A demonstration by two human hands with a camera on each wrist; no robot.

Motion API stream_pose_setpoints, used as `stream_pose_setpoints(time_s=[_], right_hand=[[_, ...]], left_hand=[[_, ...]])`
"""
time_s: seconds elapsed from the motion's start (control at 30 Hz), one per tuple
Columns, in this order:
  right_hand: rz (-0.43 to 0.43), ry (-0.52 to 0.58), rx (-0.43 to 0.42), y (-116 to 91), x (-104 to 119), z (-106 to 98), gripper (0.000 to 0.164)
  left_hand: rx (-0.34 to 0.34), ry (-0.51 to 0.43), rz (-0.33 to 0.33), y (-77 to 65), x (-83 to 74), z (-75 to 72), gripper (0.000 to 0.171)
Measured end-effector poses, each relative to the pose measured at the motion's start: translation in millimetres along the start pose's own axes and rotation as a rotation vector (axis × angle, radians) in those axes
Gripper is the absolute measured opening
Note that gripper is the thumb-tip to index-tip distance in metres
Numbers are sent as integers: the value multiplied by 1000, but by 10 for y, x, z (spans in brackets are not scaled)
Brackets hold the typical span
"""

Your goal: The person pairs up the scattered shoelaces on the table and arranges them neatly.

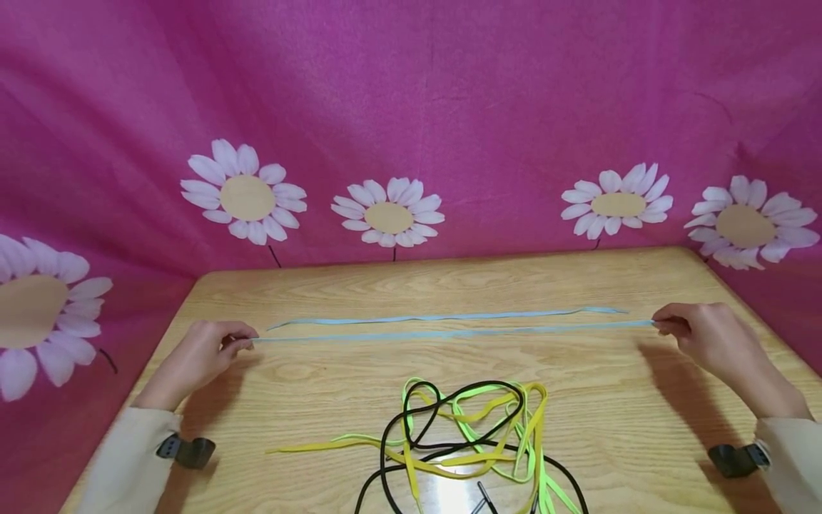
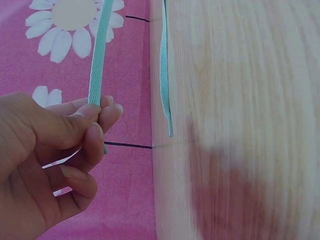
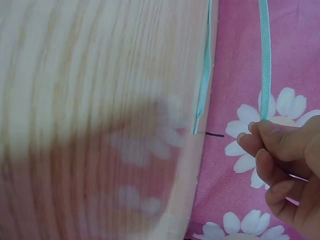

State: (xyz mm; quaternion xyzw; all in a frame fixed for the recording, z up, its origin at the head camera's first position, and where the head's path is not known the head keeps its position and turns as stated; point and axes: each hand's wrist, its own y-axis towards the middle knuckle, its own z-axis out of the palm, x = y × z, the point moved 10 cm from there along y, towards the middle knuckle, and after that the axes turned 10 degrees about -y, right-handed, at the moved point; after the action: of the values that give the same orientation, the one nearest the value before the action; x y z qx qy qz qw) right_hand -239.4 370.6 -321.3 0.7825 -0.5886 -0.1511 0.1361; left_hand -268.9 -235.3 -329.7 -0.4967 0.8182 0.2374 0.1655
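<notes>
A flat light-blue shoelace (image 1: 449, 333) is stretched nearly straight between two hands, raised above the wooden table. My left hand (image 1: 215, 350) pinches one end between thumb and fingers; a bit of the tip pokes out below the fingers in the left wrist view. The other end is pinched by my right hand (image 1: 709, 339), with thumb and index finger at the lace (image 3: 265, 65). Just behind it, a second light-blue shoelace (image 1: 417, 318) lies lengthwise on the table, its narrow tip (image 2: 170, 127) near the table's far side.
Nearer the front of the table (image 1: 308, 400) lies a loose tangle of laces: a black round lace (image 1: 443, 450), a yellow lace (image 1: 321, 447) and neon-green laces (image 1: 529, 457). A pink cloth with daisies (image 1: 488, 107) hangs around the back and sides.
</notes>
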Motion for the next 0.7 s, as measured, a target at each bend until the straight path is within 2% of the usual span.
stream_pose_setpoints(time_s=[0.33,0.5,0.7], right_hand=[[47,55,32,132,-129,176,9],[85,108,74,184,-200,322,8],[85,150,111,260,-240,468,6]], left_hand=[[7,-36,-115,225,190,81,9],[0,-38,-124,335,286,171,7],[-32,-36,-155,386,374,189,5]])
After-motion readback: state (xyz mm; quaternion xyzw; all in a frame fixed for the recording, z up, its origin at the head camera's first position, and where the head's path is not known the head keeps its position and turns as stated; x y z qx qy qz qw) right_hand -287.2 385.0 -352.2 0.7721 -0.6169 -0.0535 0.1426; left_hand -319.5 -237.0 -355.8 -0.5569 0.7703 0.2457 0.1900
